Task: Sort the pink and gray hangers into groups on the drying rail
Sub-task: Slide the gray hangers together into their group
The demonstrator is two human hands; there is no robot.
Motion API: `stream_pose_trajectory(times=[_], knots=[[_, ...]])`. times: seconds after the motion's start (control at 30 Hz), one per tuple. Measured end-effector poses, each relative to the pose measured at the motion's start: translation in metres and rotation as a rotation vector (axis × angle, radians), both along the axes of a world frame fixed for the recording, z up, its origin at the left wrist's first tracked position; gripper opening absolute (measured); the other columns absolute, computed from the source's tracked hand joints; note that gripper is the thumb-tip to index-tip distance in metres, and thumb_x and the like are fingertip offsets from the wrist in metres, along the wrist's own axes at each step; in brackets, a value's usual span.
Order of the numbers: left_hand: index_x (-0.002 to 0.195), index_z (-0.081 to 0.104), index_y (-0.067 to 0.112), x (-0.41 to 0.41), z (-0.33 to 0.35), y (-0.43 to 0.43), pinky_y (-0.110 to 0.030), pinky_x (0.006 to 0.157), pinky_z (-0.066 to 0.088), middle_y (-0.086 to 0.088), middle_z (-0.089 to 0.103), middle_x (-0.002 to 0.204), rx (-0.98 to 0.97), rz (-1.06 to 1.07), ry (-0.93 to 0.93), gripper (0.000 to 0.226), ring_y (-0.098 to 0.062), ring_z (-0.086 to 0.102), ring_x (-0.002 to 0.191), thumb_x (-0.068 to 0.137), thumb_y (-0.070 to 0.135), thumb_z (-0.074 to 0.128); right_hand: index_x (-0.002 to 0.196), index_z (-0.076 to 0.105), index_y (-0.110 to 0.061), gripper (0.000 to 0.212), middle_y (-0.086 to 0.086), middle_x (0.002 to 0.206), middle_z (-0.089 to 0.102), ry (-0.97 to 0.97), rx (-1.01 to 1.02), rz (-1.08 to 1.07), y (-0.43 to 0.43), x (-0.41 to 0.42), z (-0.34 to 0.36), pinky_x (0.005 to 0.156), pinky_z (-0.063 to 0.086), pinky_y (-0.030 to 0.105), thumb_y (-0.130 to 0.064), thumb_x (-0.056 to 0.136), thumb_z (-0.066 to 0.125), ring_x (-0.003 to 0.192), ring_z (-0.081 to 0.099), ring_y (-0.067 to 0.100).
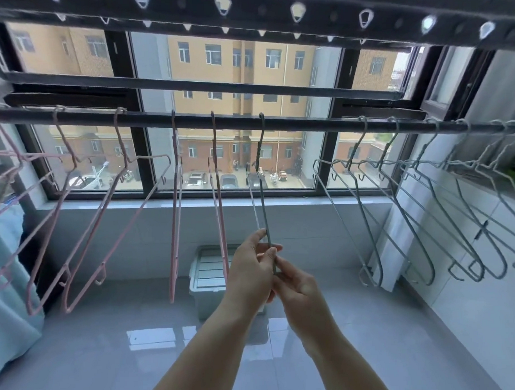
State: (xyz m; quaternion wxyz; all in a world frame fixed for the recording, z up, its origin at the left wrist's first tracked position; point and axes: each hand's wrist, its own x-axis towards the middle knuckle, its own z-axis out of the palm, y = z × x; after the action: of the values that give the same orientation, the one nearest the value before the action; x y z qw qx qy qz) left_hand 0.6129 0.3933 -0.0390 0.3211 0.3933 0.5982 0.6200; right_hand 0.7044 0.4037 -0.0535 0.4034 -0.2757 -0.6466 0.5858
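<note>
A dark drying rail (pixel 291 124) runs across the window. Several pink hangers (pixel 116 197) hang along its left half, the nearest two (pixel 176 209) (pixel 218 196) seen edge-on near the middle. One gray hanger (pixel 261 177) hangs edge-on at the middle of the rail. My left hand (pixel 250 271) and my right hand (pixel 297 292) both pinch its lower end. Several gray hangers (pixel 411 201) hang grouped along the right part of the rail.
A second perforated rail (pixel 244 11) runs overhead. A pale plastic storage box (pixel 208 284) stands on the tiled floor under the window. Light blue fabric (pixel 5 276) hangs at the left. A white tiled wall (pixel 472 275) closes the right side.
</note>
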Motion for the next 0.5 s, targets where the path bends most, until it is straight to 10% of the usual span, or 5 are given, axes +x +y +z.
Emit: stream_pose_trajectory(times=[0.2,0.33,0.5], knots=[[0.127,0.046,0.022,0.0,-0.003,-0.003,-0.022,0.078,0.048,0.01,0.065,0.093,-0.012,0.041,0.202,0.04,-0.01,0.061,0.09,0.089,0.013,0.053,0.114,0.053,-0.031,0.031,-0.011,0.114,0.057,-0.245,0.227,-0.24,-0.005,0.02,0.0,0.089,0.042,0.009,-0.013,0.089,0.055,0.104,0.054,-0.002],[0.135,0.034,0.026,0.007,-0.008,-0.006,-0.026,0.077,0.05,0.015,0.059,0.095,0.002,0.018,0.254,0.052,-0.011,0.061,0.088,0.089,0.01,0.052,0.118,0.054,-0.019,0.034,-0.003,0.117,0.045,-0.397,0.604,-0.767,0.014,0.06,0.011,0.096,0.023,0.012,-0.012,0.085,0.058,0.112,0.037,0.004],[0.142,0.022,0.024,0.026,-0.016,-0.006,-0.011,0.091,0.037,-0.002,0.049,0.129,-0.049,0.073,0.393,0.062,-0.018,0.05,0.113,0.088,0.008,0.049,0.135,0.035,-0.007,0.053,0.014,0.137,0.04,-0.635,0.36,-0.752,0.066,0.099,0.012,0.104,0.026,0.032,-0.018,0.087,0.055,0.127,0.033,0.027]])
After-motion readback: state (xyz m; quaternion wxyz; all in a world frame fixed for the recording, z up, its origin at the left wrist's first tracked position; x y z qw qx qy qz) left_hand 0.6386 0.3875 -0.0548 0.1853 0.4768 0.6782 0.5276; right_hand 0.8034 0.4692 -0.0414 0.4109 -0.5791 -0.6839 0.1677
